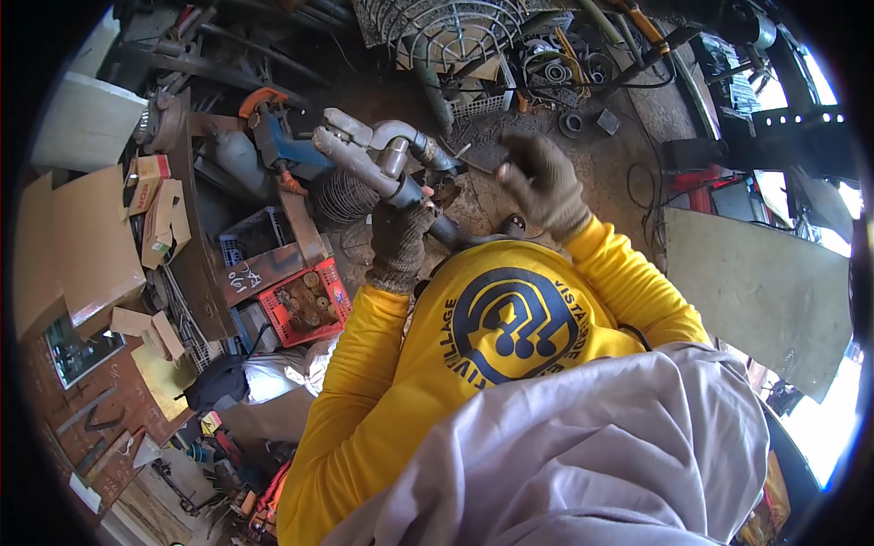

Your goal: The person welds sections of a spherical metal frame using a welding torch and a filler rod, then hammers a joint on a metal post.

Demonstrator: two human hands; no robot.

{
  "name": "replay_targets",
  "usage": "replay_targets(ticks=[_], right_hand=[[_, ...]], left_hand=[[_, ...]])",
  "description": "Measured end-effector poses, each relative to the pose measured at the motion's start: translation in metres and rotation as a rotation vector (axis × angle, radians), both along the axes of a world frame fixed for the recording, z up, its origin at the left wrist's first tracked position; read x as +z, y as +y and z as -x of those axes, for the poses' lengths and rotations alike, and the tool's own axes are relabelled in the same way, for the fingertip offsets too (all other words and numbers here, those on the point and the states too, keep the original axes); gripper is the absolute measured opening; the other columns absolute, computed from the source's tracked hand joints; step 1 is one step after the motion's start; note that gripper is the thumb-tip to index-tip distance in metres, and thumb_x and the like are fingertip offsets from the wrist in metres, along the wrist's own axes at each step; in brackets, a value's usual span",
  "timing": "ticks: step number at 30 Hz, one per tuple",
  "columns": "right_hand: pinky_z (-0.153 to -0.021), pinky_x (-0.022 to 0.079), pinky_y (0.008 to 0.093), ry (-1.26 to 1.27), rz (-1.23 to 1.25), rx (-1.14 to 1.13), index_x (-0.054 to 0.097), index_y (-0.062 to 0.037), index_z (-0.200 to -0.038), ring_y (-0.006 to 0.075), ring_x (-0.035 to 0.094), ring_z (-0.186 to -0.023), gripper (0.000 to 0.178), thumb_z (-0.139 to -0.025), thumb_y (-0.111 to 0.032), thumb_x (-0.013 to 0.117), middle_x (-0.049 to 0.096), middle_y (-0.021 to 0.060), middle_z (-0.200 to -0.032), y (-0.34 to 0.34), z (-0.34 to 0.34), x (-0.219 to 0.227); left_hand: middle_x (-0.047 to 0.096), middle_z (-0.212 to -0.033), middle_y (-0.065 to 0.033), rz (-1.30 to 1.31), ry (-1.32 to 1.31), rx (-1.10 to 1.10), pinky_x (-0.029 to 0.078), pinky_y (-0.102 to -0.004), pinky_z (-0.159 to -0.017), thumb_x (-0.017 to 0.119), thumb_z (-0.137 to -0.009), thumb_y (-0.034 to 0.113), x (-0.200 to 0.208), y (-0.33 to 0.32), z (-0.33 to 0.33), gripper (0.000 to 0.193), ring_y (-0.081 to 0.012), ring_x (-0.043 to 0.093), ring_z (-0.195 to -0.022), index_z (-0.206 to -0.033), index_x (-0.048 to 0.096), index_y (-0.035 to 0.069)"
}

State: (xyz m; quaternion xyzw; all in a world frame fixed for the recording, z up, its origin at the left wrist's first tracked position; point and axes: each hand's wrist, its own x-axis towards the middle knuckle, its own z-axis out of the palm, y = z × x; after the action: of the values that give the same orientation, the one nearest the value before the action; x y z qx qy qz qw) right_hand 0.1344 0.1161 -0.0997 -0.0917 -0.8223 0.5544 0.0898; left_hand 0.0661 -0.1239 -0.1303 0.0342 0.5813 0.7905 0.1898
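Note:
My left hand point(401, 238), in a brown knit glove, is wrapped round the dark handle of a welding electrode holder point(358, 156). Its worn metal jaws point up and to the left, with a curved lever above a short spring post. My right hand point(549, 187), also gloved, is raised to the right of the holder and apart from it. Its fingers are curled in, with bare fingertips showing. A thin pale line runs near those fingertips; whether they hold it, I cannot make out.
Left of me stand a red crate point(303, 302) with metal parts, a blue bench vise point(282, 136), a coil of wire point(343, 197) and cardboard boxes point(96, 241). Scrap metal and a wire fan guard point(460, 32) lie ahead. A pale sheet panel point(756, 282) is at the right, near cables on the floor.

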Motion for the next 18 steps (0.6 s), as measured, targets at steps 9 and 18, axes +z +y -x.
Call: replay_targets(ticks=[9, 18], right_hand=[[-0.087, 0.056, 0.0436, -0.254, -0.046, 0.226, 0.061, -0.0032, -0.126, 0.0359, 0.071, -0.101, 0.061, -0.081, -0.04, 0.08, 0.072, 0.0199, -0.107, -0.031, -0.002, 0.017], [-0.077, 0.056, 0.035, -0.189, 0.189, 0.01, 0.057, 0.0002, -0.13, 0.0236, 0.072, -0.09, 0.051, -0.088, -0.021, 0.078, 0.072, 0.0152, -0.106, -0.038, -0.014, 0.003]], left_hand=[[0.07, -0.095, -0.0038, 0.272, 0.182, -0.107, 0.055, -0.0299, -0.077, 0.08, -0.088, 0.024, 0.024, 0.046, 0.007, 0.035, -0.0128, 0.067, -0.085, -0.11, 0.065, 0.0], [0.074, -0.096, -0.008, 0.418, 0.546, -0.626, 0.056, -0.0293, -0.078, 0.074, -0.096, 0.03, 0.066, 0.064, 0.051, 0.03, -0.0141, 0.071, -0.085, -0.106, 0.07, 0.002]])
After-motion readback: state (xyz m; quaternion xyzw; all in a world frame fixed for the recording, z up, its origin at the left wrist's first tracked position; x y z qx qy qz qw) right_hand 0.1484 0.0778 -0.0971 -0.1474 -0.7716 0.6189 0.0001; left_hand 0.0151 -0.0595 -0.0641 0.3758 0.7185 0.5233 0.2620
